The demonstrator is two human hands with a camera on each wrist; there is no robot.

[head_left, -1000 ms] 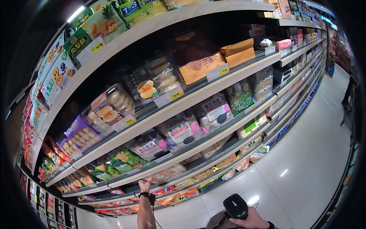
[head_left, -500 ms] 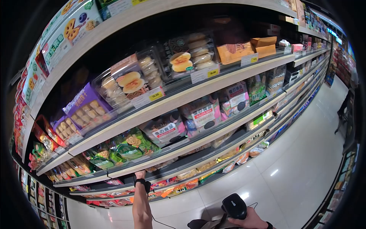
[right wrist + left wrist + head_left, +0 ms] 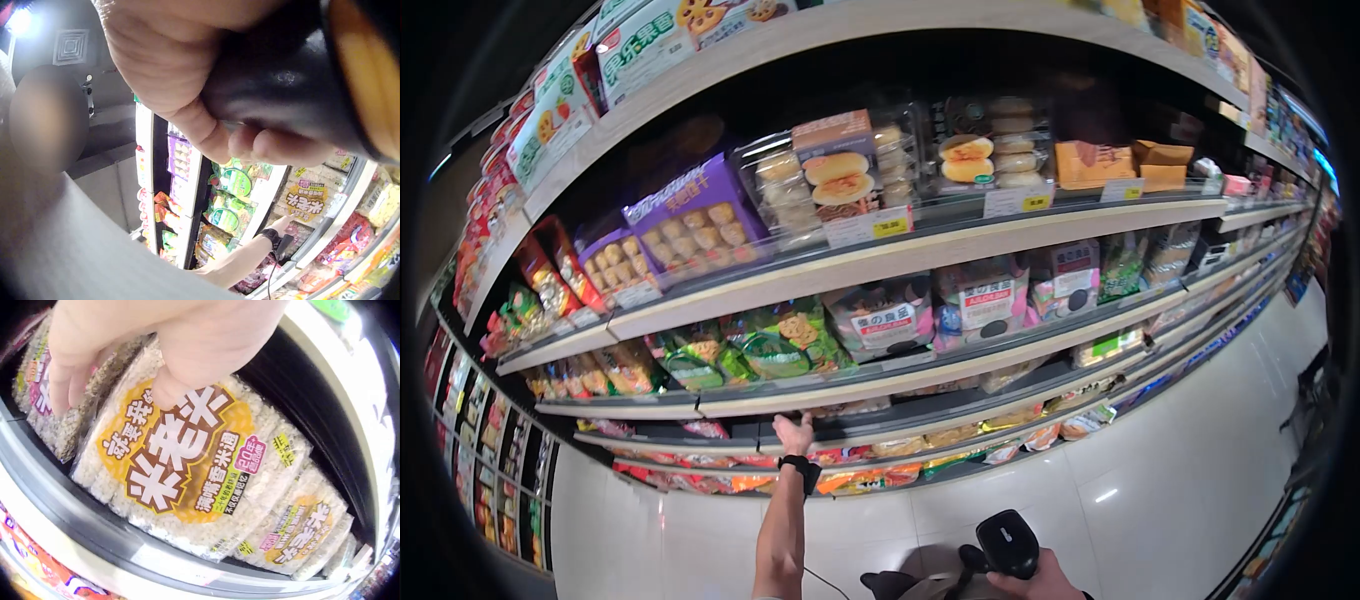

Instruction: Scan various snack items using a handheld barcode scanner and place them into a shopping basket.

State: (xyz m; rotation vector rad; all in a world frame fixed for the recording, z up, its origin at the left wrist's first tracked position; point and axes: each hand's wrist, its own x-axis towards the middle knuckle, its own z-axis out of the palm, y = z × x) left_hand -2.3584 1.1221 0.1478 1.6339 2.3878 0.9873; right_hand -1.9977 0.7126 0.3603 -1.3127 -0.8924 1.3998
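My left hand (image 3: 794,434) reaches in at a lower shelf, palm side toward the packs. In the left wrist view its thumb (image 3: 172,387) lies over the upper left of a clear pack of white puffed-rice crackers (image 3: 181,450) with an orange and brown label. The other fingers hang, fairly straight, across a browner grain-cracker pack (image 3: 62,440) on the left. Low in the head view, my right hand (image 3: 1040,578) grips a black handheld device (image 3: 1007,543) with a rounded top and small white mark. The right wrist view shows fingers curled around its dark grip.
More rice-cracker packs (image 3: 300,531) stand along the same shelf. Above are green snack bags (image 3: 775,345), grey-and-pink bags (image 3: 890,325) and boxed buns (image 3: 840,180). A shelf edge (image 3: 900,382) runs just over the left hand. Tiled floor (image 3: 1160,470) lies to the right.
A blurred pack at the left hand has gone in under the shelf edge. The hand's thumb now stands apart from its fingers. The head view has turned left; the right hand keeps its hold.
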